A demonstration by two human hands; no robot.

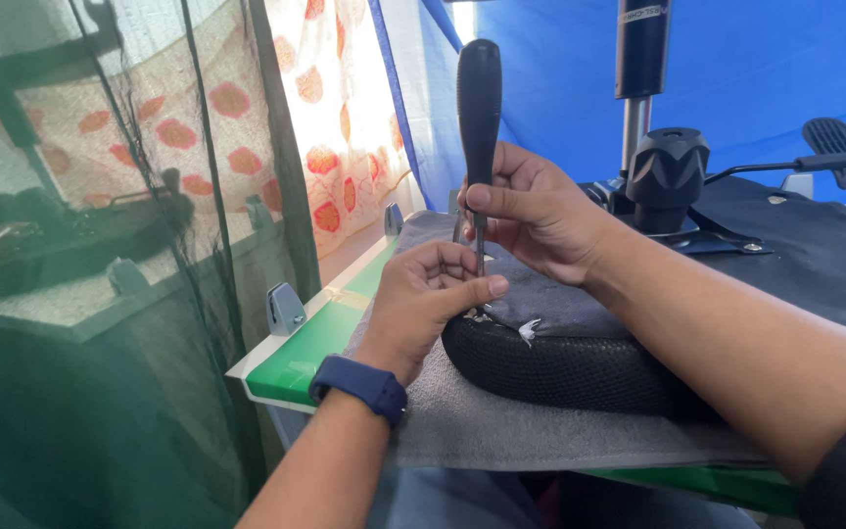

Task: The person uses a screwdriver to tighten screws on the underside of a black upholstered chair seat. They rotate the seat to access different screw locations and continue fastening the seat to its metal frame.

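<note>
At the far left hangs a dark mesh netting (100, 294), and behind it a curtain with orange blotches (325, 127) lets the daylight through. Next comes the green-edged counter (296, 358), covered by a grey towel (501, 421) that probably keeps the upturned chair seat from scratching or sliding.

The left hand (423, 294) reaches up from the lower left, a blue wristband (359, 387) on the wrist, forearm angled toward the centre. Its fingers are curled and pressed together, thumb and forefinger pinching at the thin metal shaft of the screwdriver (479, 108) low down, close to where the tip meets the rim of the black chair seat (560, 367). That grip looks meant to steady the tip on its spot (a small white scrap sits just beside it).

The screwdriver stands nearly upright, black handle rising above both hands. The right hand (531, 211) comes in from the right, forearm sloping down across the seat, fingers wrapped around the lower handle with the thumb laid flat across the front, seemingly to bear down and turn.

Further right, the seat's underside shows its black mechanism: a ribbed knob (668, 167), the gas-lift column (638, 59), and a lever with a paddle end (829, 142). A blue tarp (756, 78) forms the backdrop.
</note>
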